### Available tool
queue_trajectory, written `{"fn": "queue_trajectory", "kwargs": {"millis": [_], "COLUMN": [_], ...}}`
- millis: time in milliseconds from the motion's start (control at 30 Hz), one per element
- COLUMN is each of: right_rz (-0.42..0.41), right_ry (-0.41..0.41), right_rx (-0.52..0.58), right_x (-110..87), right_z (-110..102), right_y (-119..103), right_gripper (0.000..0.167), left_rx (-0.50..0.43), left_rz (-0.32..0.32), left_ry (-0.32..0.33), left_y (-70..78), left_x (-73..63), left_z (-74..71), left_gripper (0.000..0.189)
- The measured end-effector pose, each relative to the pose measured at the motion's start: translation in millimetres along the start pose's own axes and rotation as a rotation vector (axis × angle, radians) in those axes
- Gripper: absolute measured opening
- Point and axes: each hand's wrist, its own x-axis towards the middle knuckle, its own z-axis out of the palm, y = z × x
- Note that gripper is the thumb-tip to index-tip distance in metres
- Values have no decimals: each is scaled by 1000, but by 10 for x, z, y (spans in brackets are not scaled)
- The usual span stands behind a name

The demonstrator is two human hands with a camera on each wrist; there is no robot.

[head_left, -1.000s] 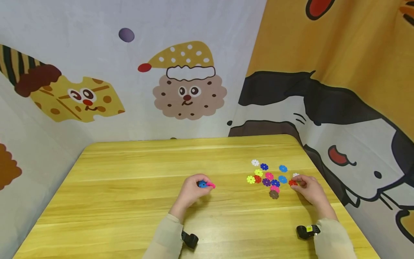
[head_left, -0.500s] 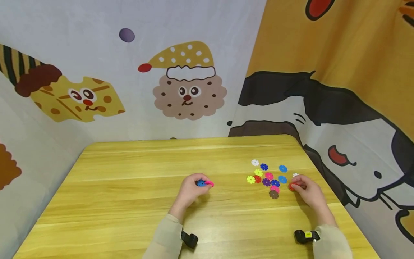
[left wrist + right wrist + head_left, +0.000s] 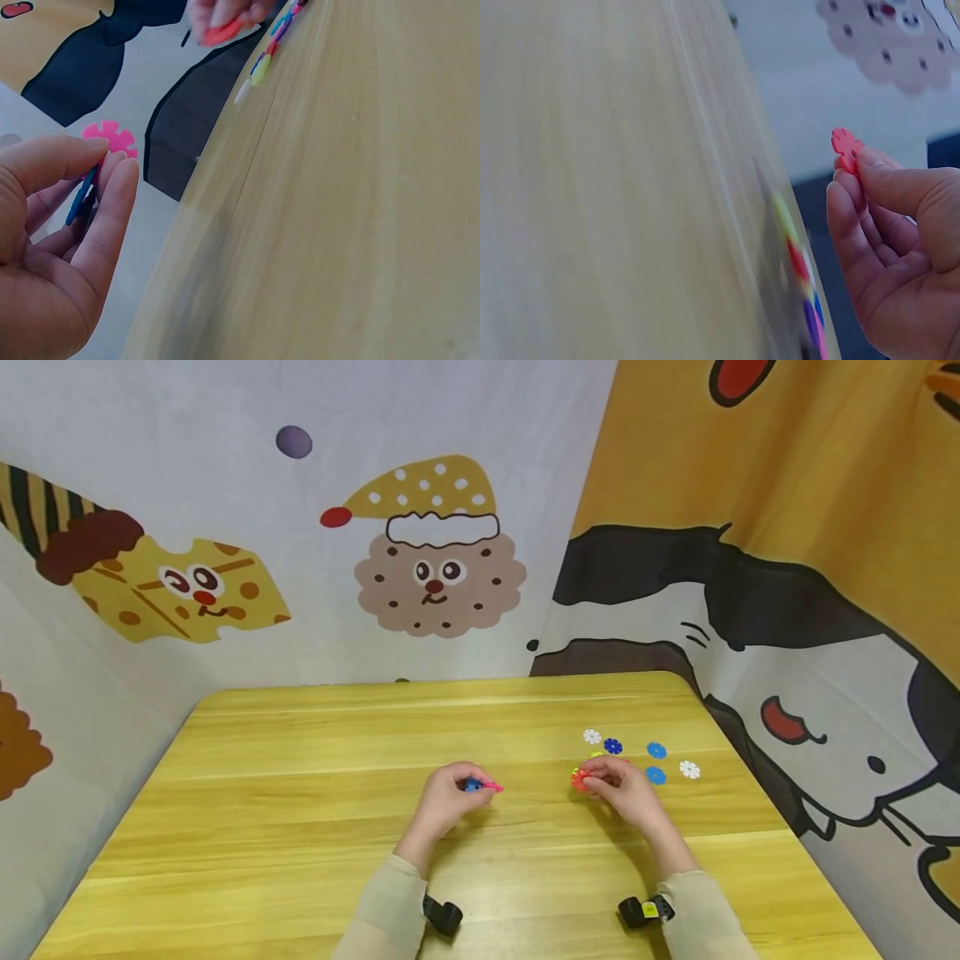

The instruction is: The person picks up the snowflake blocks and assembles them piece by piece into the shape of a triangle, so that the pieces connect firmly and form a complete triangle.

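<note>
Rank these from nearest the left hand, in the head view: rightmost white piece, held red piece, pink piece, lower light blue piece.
From the left hand:
1. Pink piece: at its fingertips.
2. Red piece: to the right, in the right hand.
3. Lower light blue piece: farther right, on the table.
4. Rightmost white piece: farthest right.

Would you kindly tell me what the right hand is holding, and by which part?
The right hand pinches a red notched disc by its palm-side edge.
</note>
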Motion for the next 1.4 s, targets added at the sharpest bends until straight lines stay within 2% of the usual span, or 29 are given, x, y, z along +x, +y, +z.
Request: {"fn": "queue_trajectory", "kwargs": {"millis": [100, 233, 367, 567, 767, 933, 1067, 1233, 1400], "right_rz": [5, 17, 30, 69, 55, 73, 93, 117, 144], "right_ry": [-51, -87, -123, -152, -188, -173, -135, -71, -38], "right_rx": [88, 142, 194, 263, 296, 292, 300, 310, 377], "right_x": [42, 69, 95, 96, 87, 94, 103, 101, 112], "right_z": [221, 465, 643, 777, 827, 850, 878, 937, 972], "right_y": [-105, -234, -313, -370, -402, -423, -438, -480, -494], "right_gripper": [19, 20, 21, 24, 23, 18, 14, 11, 15], "left_rx": [-30, -66, -58, -9, -16, -33, -37, -11, 31], "left_rz": [-2, -5, 4, 5, 2, 22, 14, 7, 31], "left_ry": [6, 1, -1, 6, 14, 13, 41, 81, 66], "left_y": [35, 8, -59, -65, -73, -73, -77, -91, -61], "left_x": [-15, -2, 32, 45, 41, 42, 37, 44, 50], "left_z": [13, 27, 33, 57, 67, 96, 135, 163, 148], "left_gripper": [5, 4, 6, 5, 6, 5, 7, 8, 12]}}
